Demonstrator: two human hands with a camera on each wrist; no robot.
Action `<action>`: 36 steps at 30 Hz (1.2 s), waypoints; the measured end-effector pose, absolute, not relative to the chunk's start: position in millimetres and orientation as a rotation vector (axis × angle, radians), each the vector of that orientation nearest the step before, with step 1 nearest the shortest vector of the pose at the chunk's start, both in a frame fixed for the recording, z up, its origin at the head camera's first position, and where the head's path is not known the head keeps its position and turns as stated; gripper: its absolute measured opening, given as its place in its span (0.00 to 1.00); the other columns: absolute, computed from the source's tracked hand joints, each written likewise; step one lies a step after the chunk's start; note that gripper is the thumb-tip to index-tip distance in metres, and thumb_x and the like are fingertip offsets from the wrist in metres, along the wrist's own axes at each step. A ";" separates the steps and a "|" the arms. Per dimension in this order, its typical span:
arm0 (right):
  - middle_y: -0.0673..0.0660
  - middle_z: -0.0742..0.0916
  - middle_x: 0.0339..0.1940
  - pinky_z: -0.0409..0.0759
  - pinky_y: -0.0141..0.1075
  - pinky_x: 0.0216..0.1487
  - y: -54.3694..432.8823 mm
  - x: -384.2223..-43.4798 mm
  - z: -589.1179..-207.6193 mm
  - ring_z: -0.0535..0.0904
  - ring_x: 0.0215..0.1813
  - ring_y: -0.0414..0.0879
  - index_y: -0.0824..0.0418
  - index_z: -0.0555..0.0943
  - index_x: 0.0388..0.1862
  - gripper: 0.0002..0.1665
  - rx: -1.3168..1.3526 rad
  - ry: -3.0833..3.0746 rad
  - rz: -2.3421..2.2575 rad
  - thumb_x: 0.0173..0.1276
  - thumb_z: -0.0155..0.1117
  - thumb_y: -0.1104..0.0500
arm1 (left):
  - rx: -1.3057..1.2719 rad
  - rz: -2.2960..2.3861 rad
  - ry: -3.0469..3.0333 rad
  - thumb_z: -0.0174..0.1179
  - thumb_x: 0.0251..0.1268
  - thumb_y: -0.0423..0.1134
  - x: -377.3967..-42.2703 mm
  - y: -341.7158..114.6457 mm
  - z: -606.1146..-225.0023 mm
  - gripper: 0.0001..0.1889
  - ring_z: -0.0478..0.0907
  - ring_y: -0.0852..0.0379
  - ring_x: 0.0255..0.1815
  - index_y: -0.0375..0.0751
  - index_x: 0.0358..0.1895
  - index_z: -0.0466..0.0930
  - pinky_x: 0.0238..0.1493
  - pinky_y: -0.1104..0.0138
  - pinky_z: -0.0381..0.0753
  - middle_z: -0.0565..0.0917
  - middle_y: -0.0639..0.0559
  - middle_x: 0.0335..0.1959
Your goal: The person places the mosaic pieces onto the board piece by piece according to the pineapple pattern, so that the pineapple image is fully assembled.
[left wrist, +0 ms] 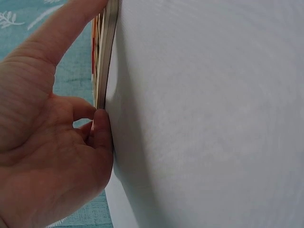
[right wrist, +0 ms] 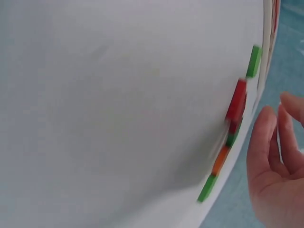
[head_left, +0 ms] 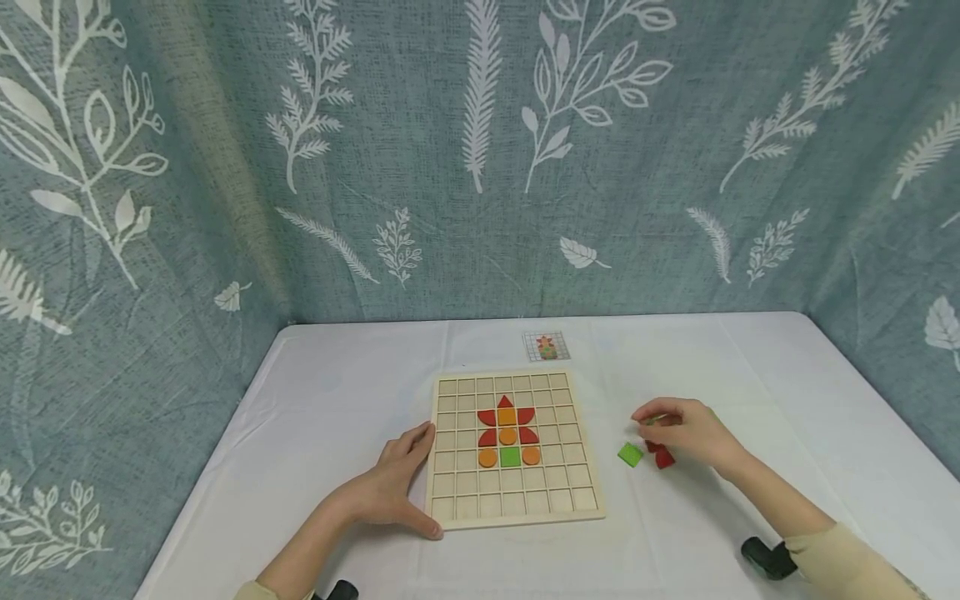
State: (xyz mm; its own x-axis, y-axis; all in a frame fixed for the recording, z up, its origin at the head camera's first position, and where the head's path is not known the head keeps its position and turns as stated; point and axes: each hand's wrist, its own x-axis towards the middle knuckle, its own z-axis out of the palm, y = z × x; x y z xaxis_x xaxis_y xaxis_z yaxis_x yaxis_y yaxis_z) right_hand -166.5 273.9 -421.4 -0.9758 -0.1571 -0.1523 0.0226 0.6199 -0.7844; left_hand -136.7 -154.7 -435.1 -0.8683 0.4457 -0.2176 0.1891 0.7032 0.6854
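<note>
You should find the green block point(head_left: 630, 454) at three o'clock of the board point(head_left: 562, 483) light and stiff, best pinched by opposite sides, with your right hand point(head_left: 687, 430) curved over red blocks point(head_left: 664, 457), whether pinching one I cannot tell, and your left hand point(head_left: 392, 485) spread at nine o'clock.

L hand point(head_left: 386, 485) is held w/ L thumb point(head_left: 422, 522) spread wide from L fingers point(head_left: 411, 439); R hand point(head_left: 688, 428) is held raised, R fingers point(head_left: 662, 406) loosely bent, R thumb point(head_left: 662, 434) near tips. L forearm point(head_left: 306, 537) & R forearm point(head_left: 780, 493) are angled inward.
</note>
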 end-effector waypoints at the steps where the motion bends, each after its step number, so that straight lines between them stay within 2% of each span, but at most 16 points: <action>1: 0.54 0.86 0.38 0.78 0.39 0.38 277.0 -165.6 -421.5 0.81 0.37 0.46 0.61 0.83 0.49 0.18 -0.103 2.657 -1.263 0.64 0.69 0.53 | 0.496 0.967 2.543 0.82 0.29 0.53 -136.6 -154.8 -435.3 0.71 0.47 0.40 0.73 0.32 0.77 0.44 0.68 0.40 0.56 0.46 0.39 0.78; 5: 0.53 0.85 0.40 0.79 0.38 0.38 289.5 -161.8 -423.2 0.78 0.40 0.46 0.62 0.83 0.50 0.19 -0.068 2.695 -1.227 0.64 0.69 0.53 | 0.499 0.971 2.542 0.82 0.28 0.53 -136.4 -155.3 -436.5 0.71 0.46 0.39 0.74 0.32 0.77 0.44 0.68 0.40 0.55 0.46 0.39 0.78; 10: 0.54 0.86 0.40 0.80 0.37 0.36 304.0 -160.3 -423.1 0.79 0.40 0.48 0.64 0.83 0.51 0.21 -0.027 2.726 -1.180 0.64 0.70 0.53 | 0.501 0.964 2.540 0.82 0.29 0.54 -136.3 -155.9 -436.5 0.71 0.45 0.38 0.74 0.32 0.77 0.44 0.68 0.39 0.54 0.45 0.38 0.78; 15: 0.60 0.85 0.46 0.77 0.38 0.37 315.8 -162.6 -423.1 0.77 0.45 0.51 0.64 0.82 0.53 0.23 0.010 2.802 -1.070 0.63 0.70 0.53 | 0.510 0.972 2.536 0.82 0.29 0.53 -136.3 -156.6 -435.1 0.71 0.45 0.38 0.74 0.32 0.77 0.43 0.68 0.39 0.54 0.45 0.38 0.78; 23: 0.64 0.81 0.47 0.77 0.39 0.37 325.3 -167.1 -428.5 0.74 0.43 0.53 0.68 0.79 0.57 0.24 -0.025 2.860 -0.969 0.61 0.66 0.65 | 0.521 0.965 2.530 0.82 0.30 0.54 -137.0 -156.0 -434.6 0.71 0.47 0.39 0.73 0.31 0.77 0.43 0.67 0.39 0.56 0.44 0.38 0.78; 28: 0.68 0.82 0.51 0.79 0.40 0.40 327.6 -169.1 -430.5 0.76 0.46 0.56 0.69 0.77 0.59 0.25 -0.051 2.860 -0.981 0.62 0.66 0.64 | 0.524 0.967 2.531 0.82 0.31 0.53 -136.6 -155.8 -433.7 0.71 0.47 0.39 0.73 0.31 0.77 0.43 0.67 0.39 0.55 0.44 0.38 0.78; 31: 0.66 0.82 0.49 0.80 0.40 0.40 329.7 -171.1 -432.0 0.77 0.47 0.57 0.69 0.78 0.58 0.25 -0.042 2.867 -0.974 0.62 0.67 0.62 | 0.529 0.970 2.530 0.82 0.30 0.53 -137.1 -155.9 -434.5 0.71 0.46 0.38 0.73 0.31 0.77 0.43 0.68 0.39 0.55 0.44 0.38 0.78; 36: 0.58 0.83 0.39 0.77 0.36 0.35 331.8 -172.6 -434.1 0.76 0.41 0.52 0.69 0.80 0.53 0.22 -0.016 2.876 -0.977 0.63 0.68 0.60 | 0.531 0.975 2.532 0.82 0.30 0.53 -138.8 -155.7 -437.1 0.71 0.46 0.39 0.73 0.31 0.77 0.44 0.68 0.39 0.55 0.45 0.38 0.78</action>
State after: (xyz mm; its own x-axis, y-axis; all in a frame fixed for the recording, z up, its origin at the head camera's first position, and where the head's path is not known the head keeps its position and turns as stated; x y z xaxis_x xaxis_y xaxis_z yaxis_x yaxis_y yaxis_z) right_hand -172.6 331.8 -434.1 -0.9945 -0.0435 -0.0953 0.0236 0.7933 -0.6083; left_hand -138.8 -155.7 -437.1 -0.8585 0.4695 -0.2062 0.2099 0.6887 0.6940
